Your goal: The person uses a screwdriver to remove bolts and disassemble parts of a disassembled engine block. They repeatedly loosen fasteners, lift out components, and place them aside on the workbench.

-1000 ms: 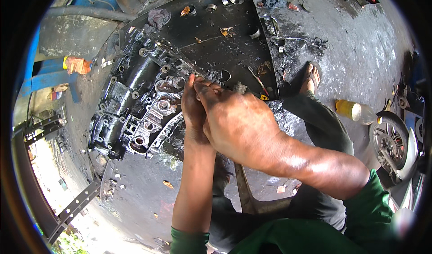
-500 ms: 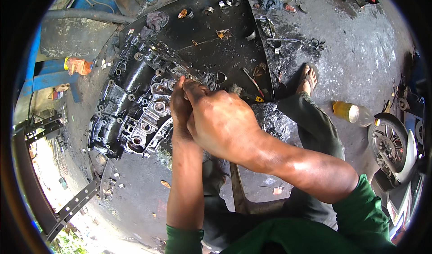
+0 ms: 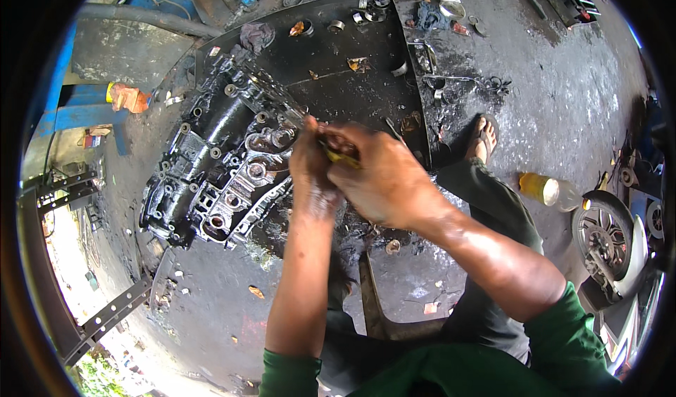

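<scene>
Grip: right hand, motion-blurred, has its fingers curled round a small yellow-and-dark object, too smeared to identify. Left hand presses up against it from the other side; cannot tell whether its fingers grasp the piece or only brace it. Object sits between the two hands, near the right-hand end of an oily engine casting; contact with the casting not resolved. Progress, judged from present state only: casting lies on its side with round bores exposed and no cover over them. Loose metal parts, among them a curved shell and a ring, lie apart from it on the black tray. Handling of the small object appears unfinished, both hands being occupied; how much is left cannot be judged.
</scene>
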The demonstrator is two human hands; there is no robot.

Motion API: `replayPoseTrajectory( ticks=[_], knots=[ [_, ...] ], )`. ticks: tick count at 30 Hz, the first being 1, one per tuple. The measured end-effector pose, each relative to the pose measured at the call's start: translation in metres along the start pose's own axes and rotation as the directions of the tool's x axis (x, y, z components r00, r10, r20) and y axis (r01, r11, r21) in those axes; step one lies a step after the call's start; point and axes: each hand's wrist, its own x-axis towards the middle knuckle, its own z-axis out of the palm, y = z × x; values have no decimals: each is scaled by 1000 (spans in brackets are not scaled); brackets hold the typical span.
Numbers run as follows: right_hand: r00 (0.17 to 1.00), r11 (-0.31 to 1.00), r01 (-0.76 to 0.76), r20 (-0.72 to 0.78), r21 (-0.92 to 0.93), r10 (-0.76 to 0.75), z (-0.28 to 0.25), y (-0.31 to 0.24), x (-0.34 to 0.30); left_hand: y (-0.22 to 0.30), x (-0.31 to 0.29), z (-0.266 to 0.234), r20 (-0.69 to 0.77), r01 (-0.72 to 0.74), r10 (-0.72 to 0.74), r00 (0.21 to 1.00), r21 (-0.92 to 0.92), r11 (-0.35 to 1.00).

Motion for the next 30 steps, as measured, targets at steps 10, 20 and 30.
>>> replayPoseTrajectory(
  ticks=[10,20,30],
  knots=[
    [998,976,-33,49,-214,45,6,-3,3,3,3,1,-42,169,-175,984,-113,979],
    [1000,994,29,2,-109,-29,16,-6,6,6,0,-3,-177,84,-97,979,-81,993],
    [995,1000,-2,-95,12,3,34,3,7,2,16,-25,-58,74,-73,996,12,997]
  ],
)
